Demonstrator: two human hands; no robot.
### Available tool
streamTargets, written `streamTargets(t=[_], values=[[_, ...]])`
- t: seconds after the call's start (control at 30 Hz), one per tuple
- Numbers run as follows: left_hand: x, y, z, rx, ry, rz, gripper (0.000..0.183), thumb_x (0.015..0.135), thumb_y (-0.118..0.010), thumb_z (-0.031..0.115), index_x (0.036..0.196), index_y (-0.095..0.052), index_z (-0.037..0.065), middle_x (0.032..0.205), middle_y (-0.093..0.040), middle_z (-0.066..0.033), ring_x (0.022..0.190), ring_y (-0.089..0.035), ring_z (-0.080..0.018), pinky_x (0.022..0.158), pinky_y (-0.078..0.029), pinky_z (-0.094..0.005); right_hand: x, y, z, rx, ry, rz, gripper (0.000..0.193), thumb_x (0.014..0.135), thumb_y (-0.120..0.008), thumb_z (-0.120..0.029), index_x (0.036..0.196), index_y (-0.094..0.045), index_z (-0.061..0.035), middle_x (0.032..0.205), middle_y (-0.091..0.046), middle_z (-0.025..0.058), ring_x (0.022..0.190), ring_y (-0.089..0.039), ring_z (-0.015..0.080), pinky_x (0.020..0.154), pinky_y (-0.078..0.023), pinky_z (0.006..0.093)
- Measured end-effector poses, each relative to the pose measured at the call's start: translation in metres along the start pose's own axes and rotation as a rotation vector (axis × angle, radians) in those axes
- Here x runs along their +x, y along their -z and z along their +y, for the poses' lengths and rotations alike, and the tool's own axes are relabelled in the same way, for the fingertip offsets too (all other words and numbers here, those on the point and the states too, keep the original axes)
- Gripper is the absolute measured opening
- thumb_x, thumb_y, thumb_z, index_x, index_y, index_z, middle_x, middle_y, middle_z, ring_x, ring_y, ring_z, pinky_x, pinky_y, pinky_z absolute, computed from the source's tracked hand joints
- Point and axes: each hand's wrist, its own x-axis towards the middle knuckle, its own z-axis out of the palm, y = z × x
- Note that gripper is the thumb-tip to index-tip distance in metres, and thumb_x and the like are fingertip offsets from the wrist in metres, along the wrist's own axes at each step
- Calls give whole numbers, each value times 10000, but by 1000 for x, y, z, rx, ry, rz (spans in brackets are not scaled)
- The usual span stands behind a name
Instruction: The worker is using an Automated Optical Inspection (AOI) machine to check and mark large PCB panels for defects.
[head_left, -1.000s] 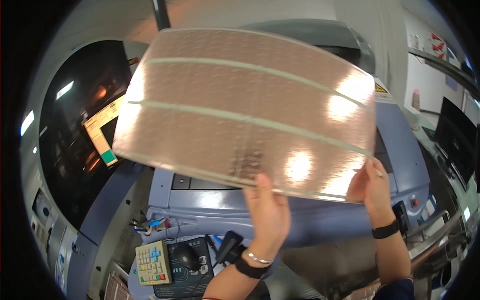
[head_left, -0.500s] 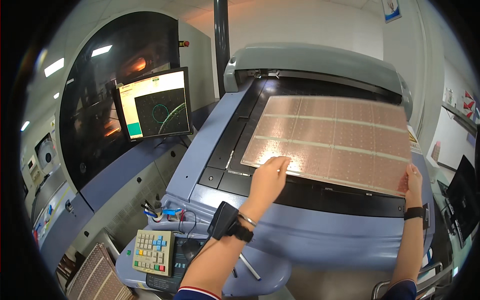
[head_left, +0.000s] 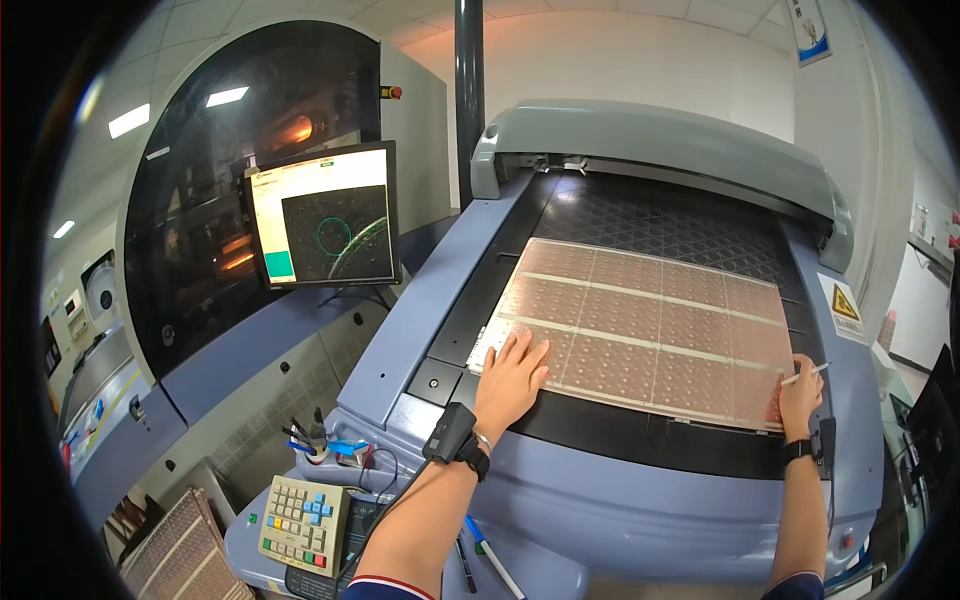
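Observation:
A large copper-coloured circuit board panel (head_left: 640, 335), with pale strips between its rows, lies on the black bed (head_left: 660, 222) of a blue-grey machine. My left hand (head_left: 511, 382) rests on the panel's near left corner, palm down, fingers spread. At the near right corner, my right hand (head_left: 798, 398) is closed around a thin white pen-like stick (head_left: 808, 373), which pokes out to the right. The fingers of that hand also touch the panel's right edge, and their tips are partly hidden.
A grey gantry cover (head_left: 660, 140) spans the bed's far end. On the left stand a monitor (head_left: 330, 215), a beige keypad (head_left: 305, 525) and a pen holder (head_left: 315, 445). More copper panels (head_left: 180, 550) lean at lower left. A yellow warning sign (head_left: 843, 303) is at right.
The panel, tilted and raised before, has come down flat on the bed. My left hand went from gripping its near edge to lying on it. The white stick now shows in my right hand.

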Motion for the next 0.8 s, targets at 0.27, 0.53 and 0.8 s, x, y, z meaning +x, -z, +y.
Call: streamTargets(t=[0.27,0.53,0.8], values=[[-10,13,-12,-89,-18,-71,426,993,-500,302,1406,-503,196,1528,-383,-103,1427,-323,-308,1153,-250,-528,-57,38,-32,392,355,-178,220,911,-566,-57,1130,-581,-41,893,-615,143,862,-583,356,753,-437,450],[-86,145,-5,-526,-107,-272,411,965,-573,180,1371,-548,124,1422,-505,-173,1310,-490,-305,1063,-399,-362,-87,79,-81,339,393,-273,307,896,-587,-29,1203,-581,-27,1175,-615,190,986,-579,356,889,-425,454],[-345,286,-104,-202,628,556,289,899,-593,41,1176,-674,37,1131,-690,-140,1040,-645,-247,887,-491,-328,-197,118,-221,678,623,-470,368,833,-605,39,1183,-619,-76,1433,-487,184,1252,-468,404,1054,-366,464]])
